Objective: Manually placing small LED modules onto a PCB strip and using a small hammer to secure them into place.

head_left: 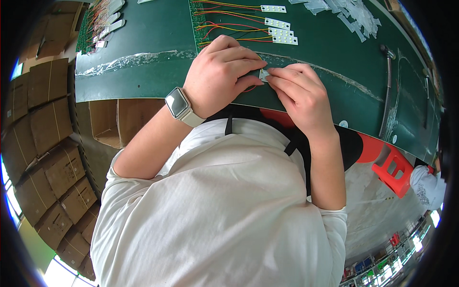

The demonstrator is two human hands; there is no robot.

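Near the table's front edge, my two hands meet over a small white LED board (pixel 264 75) with thin yellow and red wires. My left hand (pixel 222 69), with a watch on its wrist, pinches the board's left side, where the wires come in. From the other side my right hand (pixel 301 91) grips the same piece between thumb and fingers. Most of the board is hidden by the fingertips. Just beyond lies a green circuit board (pixel 200 24), partly behind my left hand. Its red and yellow wires run right to several white LED strips (pixel 277 23) laid in a row.
At the far left of the green table (pixel 138 83) sit wired circuit boards (pixel 88 28). Clear plastic pieces (pixel 346 14) are heaped at the far right. A metal-headed tool (pixel 387 86) lies to the right. Cardboard boxes (pixel 48 143) are stacked at left; a red stool (pixel 394 167) stands lower right.
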